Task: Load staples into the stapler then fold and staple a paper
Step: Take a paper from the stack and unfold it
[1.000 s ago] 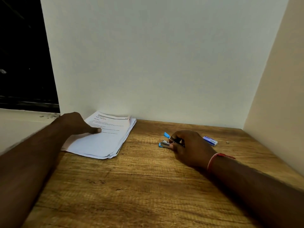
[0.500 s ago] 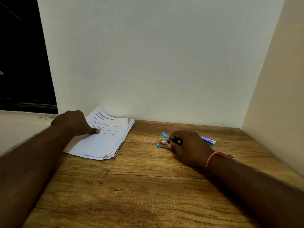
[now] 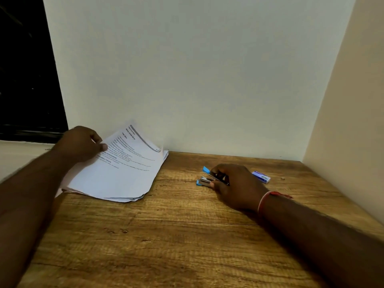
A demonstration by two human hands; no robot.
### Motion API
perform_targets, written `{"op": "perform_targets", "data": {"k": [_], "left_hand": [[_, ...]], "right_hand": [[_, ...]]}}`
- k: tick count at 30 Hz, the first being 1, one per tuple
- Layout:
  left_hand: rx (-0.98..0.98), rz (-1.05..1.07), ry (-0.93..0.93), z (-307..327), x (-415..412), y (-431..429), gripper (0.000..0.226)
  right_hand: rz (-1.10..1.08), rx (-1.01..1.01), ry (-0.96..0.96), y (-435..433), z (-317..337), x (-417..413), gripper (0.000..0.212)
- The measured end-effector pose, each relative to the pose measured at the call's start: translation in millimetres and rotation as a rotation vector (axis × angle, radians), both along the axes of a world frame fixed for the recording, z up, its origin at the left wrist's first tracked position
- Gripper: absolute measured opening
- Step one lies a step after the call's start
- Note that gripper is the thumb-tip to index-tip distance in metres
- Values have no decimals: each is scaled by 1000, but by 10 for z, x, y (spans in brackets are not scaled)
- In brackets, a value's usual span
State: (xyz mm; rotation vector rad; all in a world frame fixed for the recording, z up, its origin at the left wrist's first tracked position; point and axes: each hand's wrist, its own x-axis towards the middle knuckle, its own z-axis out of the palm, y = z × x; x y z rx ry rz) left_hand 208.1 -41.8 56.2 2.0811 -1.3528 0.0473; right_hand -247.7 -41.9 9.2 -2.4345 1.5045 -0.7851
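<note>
A stack of printed white papers [image 3: 116,175] lies at the back left of the wooden table [image 3: 170,235]. My left hand [image 3: 81,144] pinches the top sheet [image 3: 133,146] at its left edge and holds its far end curled up off the stack. A small blue and metal stapler [image 3: 204,179] rests on the table at the middle right, its top hinged open. My right hand [image 3: 234,186] is closed around the stapler's rear part. Behind that hand lies a small blue and white staple box [image 3: 261,176].
A white wall [image 3: 197,69] stands right behind the table and a cream side wall [image 3: 349,121] closes off the right. A dark window [image 3: 25,69] and a pale ledge are at the left. A small speck [image 3: 282,178] lies past the staple box.
My left hand has lifted the top sheet's far end up from the stack and curled it toward me. My right hand has stayed on the stapler.
</note>
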Motion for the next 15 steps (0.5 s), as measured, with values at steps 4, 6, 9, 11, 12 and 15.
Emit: {"op": "perform_targets", "data": {"k": [4, 6, 9, 11, 12, 15], "left_hand": [[-136, -78, 321, 40, -109, 57, 22], [-178, -157, 507, 50, -211, 59, 19], [-239, -278, 668, 54, -435, 49, 17], [-290, -353, 745, 51, -646, 40, 21], [-313, -395, 780, 53, -770, 47, 22], [-359, -508, 803, 53, -1124, 86, 19]], "right_hand": [[-15, -8, 9, -6, -9, -17, 26], [-23, -7, -15, -13, -7, -37, 26], [-20, -13, -175, -33, 32, -71, 40], [-10, -35, -370, -27, 112, -82, 43], [-10, -40, -471, -18, 146, -87, 41], [39, 25, -753, -13, 213, -91, 40]]}}
